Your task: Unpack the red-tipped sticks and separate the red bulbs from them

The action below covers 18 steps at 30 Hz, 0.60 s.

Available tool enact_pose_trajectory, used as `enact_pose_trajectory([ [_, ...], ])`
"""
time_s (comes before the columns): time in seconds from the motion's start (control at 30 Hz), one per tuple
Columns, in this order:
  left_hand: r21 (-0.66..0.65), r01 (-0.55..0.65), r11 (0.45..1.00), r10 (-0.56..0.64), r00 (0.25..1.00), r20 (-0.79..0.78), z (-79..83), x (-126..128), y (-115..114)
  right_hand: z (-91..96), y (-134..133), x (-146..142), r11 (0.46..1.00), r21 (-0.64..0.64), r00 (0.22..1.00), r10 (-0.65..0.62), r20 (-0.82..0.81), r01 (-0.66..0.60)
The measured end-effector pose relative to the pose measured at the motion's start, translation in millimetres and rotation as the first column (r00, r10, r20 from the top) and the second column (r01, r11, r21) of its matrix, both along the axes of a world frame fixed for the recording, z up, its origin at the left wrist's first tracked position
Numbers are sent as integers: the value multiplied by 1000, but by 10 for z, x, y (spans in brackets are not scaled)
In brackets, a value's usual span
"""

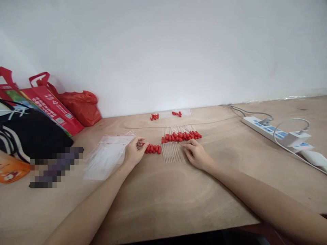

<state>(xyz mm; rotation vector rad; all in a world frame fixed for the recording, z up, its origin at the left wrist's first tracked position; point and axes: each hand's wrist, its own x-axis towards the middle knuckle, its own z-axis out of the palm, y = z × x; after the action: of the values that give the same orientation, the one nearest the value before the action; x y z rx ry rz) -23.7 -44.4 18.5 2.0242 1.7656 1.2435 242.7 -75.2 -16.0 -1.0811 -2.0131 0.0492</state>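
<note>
- Surface [158, 204]: bare pale wood. Both my forearms run in from the near edge.
- Left grip [135, 150]: resting on its side, fingers curled inward, knuckles just beside the loose red caps [153, 148]. I cannot tell whether anything is pinched inside the curl.
- Right grip [195, 153]: low on the surface, fingers held close together, tips at the right edge of the clear tubes [171, 152]. It touches them, but I cannot tell if one is pinched.
- Clear tubes: laid side by side in a flat fan between my two grips, uncapped at the near ends.
- Zip bags [108, 154]: a slack clear stack with red seal lines, lying left of the left grip, with its far corner touching that grip.
- Capped row [182, 136]: tubes with red caps on them, lined up just beyond the clear ones.
- Small packets [166, 114]: two clear ones near the wall, each with a few red caps.
- Power strip [274, 132]: far right, with a white charger [293, 137] plugged in and cables trailing.
- Far left: black bag [28, 134], red carrier bag [52, 108] and red plastic bag [83, 107].
- Wall [163, 51]: plain white.
</note>
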Motion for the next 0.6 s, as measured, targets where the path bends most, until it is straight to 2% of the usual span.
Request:
enact_pose_trajectory([
  [0.2,-68,-27,997,35,992,121,12,-47,19,58,-57,-42,997,-66,998,50,-27,-52],
  [0.3,-87,-45,995,56,990,132,15,-85,41,76,-66,-40,995,-69,997,75,-21,-76],
  [0.5,-3,-109,994,108,986,127,-7,-128,61,89,-63,-18,994,-73,996,85,0,-85],
  [0.6,54,-148,988,146,988,44,21,-112,76,95,-63,-1,996,-65,998,69,-4,-69],
])
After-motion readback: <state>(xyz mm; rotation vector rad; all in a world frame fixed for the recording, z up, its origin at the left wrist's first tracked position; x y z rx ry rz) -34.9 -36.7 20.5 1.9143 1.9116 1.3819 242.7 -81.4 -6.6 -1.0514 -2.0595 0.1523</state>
